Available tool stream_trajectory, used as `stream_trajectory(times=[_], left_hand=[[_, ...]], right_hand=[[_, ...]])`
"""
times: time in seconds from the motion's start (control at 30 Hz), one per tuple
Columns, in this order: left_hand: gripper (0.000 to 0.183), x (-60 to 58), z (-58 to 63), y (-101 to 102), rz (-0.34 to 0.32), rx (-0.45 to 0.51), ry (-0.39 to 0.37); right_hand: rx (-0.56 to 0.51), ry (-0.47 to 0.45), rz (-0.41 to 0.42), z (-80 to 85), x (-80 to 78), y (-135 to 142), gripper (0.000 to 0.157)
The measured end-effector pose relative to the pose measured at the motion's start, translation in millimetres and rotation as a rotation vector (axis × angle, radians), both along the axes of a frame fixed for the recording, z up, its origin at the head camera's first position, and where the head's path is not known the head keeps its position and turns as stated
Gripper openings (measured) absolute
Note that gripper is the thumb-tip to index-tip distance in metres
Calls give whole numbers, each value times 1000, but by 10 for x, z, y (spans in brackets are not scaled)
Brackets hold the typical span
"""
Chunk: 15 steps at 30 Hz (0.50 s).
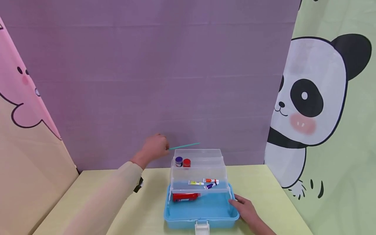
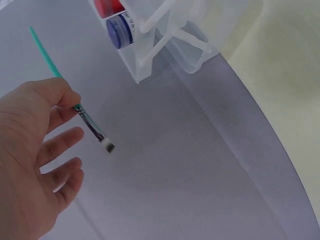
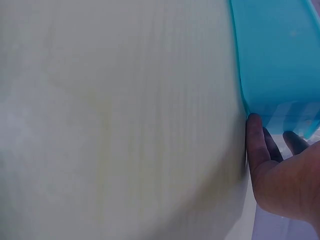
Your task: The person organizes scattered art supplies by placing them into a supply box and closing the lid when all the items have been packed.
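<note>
My left hand [image 1: 155, 146] is raised beyond the back left of the storage box, pinching a paintbrush [image 2: 46, 52] between thumb and forefinger. The brush has a thin turquoise handle and a flat bristle tip [image 2: 107, 145]; its other fingers are loosely bent. My right hand [image 1: 246, 209] holds the right rim of the blue box [image 1: 205, 213], with the thumb over the edge. Clear trays [image 1: 199, 176] stand fanned out above the box. On them are a purple-blue paint jar [image 1: 179, 161], a red paint jar [image 1: 186, 163] and several paint tubes [image 1: 211, 180].
A red bottle [image 1: 185, 197] lies in the bottom of the box. The white latch [image 1: 202, 227] hangs at its front. The box stands on a pale yellow table [image 1: 147, 199], with a purple cloth wall [image 1: 164, 81] behind and a panda-print cloth [image 1: 320, 98] at right.
</note>
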<state>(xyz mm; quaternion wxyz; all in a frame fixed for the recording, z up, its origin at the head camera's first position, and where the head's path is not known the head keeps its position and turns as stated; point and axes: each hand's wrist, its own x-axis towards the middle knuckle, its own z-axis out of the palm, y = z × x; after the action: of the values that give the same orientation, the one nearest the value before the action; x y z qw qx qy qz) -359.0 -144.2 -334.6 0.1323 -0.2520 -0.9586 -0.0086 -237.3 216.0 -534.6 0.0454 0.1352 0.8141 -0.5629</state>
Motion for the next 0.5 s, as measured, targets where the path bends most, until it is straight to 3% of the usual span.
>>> stream_trajectory(times=[0.13, 0.5], left_hand=[[15, -140, -41, 144, 1, -13, -32], [13, -330, -65, 492, 12, -13, -71]], right_hand=[[1, 1, -1, -20, 2, 6, 67], [-19, -3, 9, 2, -3, 13, 68]])
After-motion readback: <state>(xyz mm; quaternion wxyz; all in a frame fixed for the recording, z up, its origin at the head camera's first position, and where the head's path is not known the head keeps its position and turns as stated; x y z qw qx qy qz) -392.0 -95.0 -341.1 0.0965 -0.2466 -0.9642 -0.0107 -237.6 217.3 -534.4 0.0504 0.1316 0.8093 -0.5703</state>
